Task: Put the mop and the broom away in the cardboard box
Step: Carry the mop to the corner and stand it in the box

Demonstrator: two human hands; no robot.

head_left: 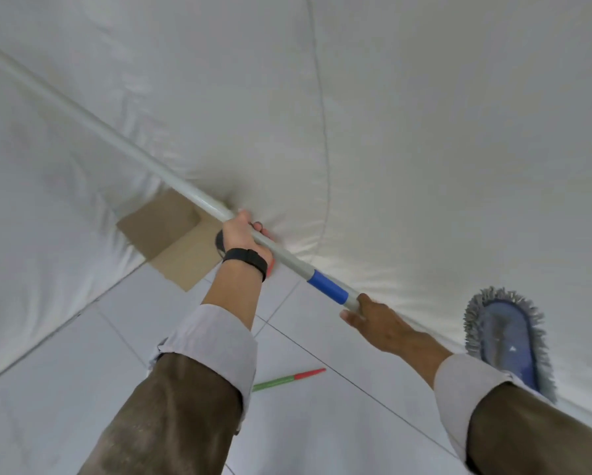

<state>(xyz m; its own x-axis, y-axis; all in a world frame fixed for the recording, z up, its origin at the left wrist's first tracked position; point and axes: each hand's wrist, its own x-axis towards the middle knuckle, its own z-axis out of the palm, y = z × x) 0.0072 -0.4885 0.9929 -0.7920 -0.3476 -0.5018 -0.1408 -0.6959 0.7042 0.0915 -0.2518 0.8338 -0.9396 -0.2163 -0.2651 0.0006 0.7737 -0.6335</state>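
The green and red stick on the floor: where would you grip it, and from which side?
Grip the green and red stick from above, near the green-to-red join, fingers closing across its width. It lies flat on the tiled floor, thin and straight, with bare tiles on both sides. Its lower end is hidden behind the left sleeve, so its true middle cannot be judged.

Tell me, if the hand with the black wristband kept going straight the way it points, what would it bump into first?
Probably the white cloth backdrop. The left hand, gripping the mop pole, points up and away toward it. The cardboard box sits just to the side, so depth is hard to judge.
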